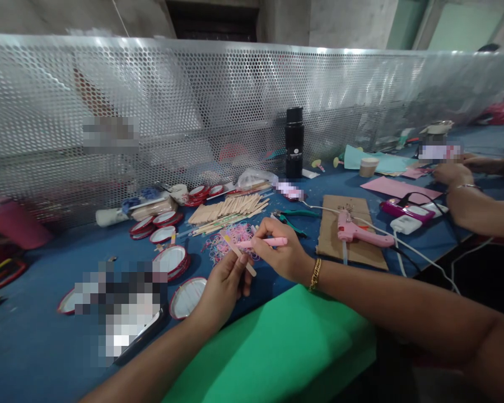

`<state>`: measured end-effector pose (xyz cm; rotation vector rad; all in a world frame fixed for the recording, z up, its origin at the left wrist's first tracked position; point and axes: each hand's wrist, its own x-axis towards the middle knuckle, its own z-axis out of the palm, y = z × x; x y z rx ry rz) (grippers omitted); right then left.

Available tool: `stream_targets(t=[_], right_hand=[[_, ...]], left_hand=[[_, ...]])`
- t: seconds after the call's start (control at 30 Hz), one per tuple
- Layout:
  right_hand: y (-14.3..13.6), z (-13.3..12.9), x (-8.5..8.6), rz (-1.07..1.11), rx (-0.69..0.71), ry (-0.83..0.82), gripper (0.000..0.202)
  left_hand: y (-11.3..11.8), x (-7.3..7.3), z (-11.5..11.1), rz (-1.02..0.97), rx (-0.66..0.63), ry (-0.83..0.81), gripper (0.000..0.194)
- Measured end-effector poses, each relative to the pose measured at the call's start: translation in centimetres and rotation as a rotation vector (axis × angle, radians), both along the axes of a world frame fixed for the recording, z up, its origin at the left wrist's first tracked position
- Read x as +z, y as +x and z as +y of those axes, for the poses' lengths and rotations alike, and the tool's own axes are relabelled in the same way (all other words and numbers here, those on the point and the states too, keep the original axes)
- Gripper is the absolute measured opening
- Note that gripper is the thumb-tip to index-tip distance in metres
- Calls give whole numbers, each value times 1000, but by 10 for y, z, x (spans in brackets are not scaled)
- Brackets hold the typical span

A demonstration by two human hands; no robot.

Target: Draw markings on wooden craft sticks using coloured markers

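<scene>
My left hand (pixel 229 277) is closed on a flat wooden craft stick (pixel 251 270), held at a slant with a yellowish mark near its upper end. A pink marker (pixel 278 242) is gripped in my right hand (pixel 283 254), its tip at or close to the stick's face. Whether the tip touches the wood I cannot tell. Just behind both hands lies a heap of thin pink, blue and white loops (pixel 218 246). Farther back is a pile of craft sticks (pixel 231 210). A round red-rimmed disc (pixel 188 298) lies beside my left wrist.
Green sheeting (pixel 277 347) hangs at the table's front edge. To the right, a pink glue gun (pixel 363 235) lies on cardboard (pixel 330 224), its cable running across. Pliers (pixel 296 221), a black bottle (pixel 294 145) and a phone (pixel 138 330) surround the work. Another person's hands (pixel 451 173) are at right.
</scene>
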<state>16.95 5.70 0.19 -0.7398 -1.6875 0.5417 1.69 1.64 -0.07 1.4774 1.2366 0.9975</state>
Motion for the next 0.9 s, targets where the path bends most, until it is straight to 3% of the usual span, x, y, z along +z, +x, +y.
stream_targets(t=[0.9], right_hand=[[-1, 1, -1, 16, 4, 18, 16]], left_hand=[[0, -4, 3, 32, -27, 21, 28]])
